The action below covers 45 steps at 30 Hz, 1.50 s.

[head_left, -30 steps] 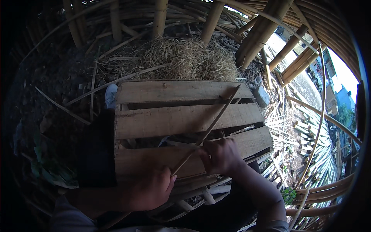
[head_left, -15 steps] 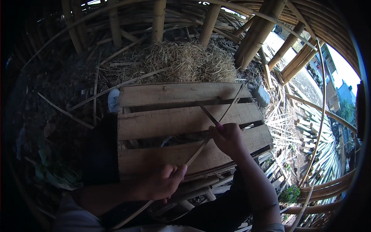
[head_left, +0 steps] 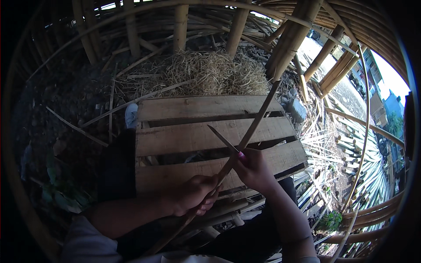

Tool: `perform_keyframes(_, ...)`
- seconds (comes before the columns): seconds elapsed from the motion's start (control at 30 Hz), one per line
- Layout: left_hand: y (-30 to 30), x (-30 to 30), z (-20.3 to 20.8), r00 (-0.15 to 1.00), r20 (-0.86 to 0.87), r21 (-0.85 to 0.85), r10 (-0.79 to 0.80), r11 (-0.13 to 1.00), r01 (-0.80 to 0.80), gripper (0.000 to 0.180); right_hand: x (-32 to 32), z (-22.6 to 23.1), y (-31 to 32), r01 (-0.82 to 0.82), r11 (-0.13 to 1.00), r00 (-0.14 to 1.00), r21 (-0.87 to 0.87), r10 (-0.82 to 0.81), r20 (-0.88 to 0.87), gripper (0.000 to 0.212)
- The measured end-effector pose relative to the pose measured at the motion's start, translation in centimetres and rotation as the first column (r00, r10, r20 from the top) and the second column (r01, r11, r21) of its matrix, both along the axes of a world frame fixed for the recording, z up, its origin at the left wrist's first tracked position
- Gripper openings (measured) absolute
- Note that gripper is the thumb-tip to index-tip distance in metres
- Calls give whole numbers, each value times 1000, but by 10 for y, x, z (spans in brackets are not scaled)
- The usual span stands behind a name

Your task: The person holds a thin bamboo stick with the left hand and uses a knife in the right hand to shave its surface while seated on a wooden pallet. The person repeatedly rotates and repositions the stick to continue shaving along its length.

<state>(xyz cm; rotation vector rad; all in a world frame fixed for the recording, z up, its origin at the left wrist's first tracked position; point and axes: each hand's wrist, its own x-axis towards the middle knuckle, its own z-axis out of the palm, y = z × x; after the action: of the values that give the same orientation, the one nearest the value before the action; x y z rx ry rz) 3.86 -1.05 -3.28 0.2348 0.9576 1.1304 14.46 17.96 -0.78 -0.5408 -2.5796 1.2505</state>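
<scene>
My left hand (head_left: pixel 198 193) is closed round a long, flat bamboo strip (head_left: pixel 259 117), which slants from my lap up to the far right over the bench. My right hand (head_left: pixel 258 172) grips a knife (head_left: pixel 223 138) by its pink handle. The blade crosses the strip and points to the far left. Where my right hand meets the strip, its fingers are partly hidden. Under both hands lies a low slatted wooden bench (head_left: pixel 184 137) with gaps between its boards.
Behind the bench is a heap of pale shavings (head_left: pixel 210 72). Bamboo posts (head_left: pixel 289 39) and rails stand around. Cut bamboo poles (head_left: pixel 368 171) lie in sunlight at the right, near a grey block (head_left: pixel 297 110). Loose strips lie on the dark ground at the left.
The strip now shows its broader face and reaches farther up. My right hand and the knife have come nearer and slightly left; my left hand has shifted a little right and away from me.
</scene>
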Motion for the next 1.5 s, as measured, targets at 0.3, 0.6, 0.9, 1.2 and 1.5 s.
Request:
perform_keyframes(0.3, -6, 4, 12, 1000, 12, -23, -19, 1000, 19, 39, 6, -15, 76, 170, 971, 964, 169, -128, -233, 32)
perform_keyframes(0.6, -9, 9, 11, 762, -632, -73, -143, 989, 125, 43, -4, -20, 103, 301, 894, 952, 333, -300, -56, 31)
perform_keyframes(0.9, -27, 12, 31, 194, -978, 102, 79, 988, 114, 40, -15, -17, 95, 376, 889, 919, 260, -322, -228, 10)
perform_keyframes(1.2, -30, 5, 7, 57, -997, 52, 45, 989, 136, 41, -27, -37, 112, 348, 907, 937, 238, -342, -71, 11)
perform_keyframes(1.5, -31, 6, 0, -178, -983, -72, -39, 981, 182, 50, -40, -58, 136, 279, 927, 951, 251, -232, -202, 14)
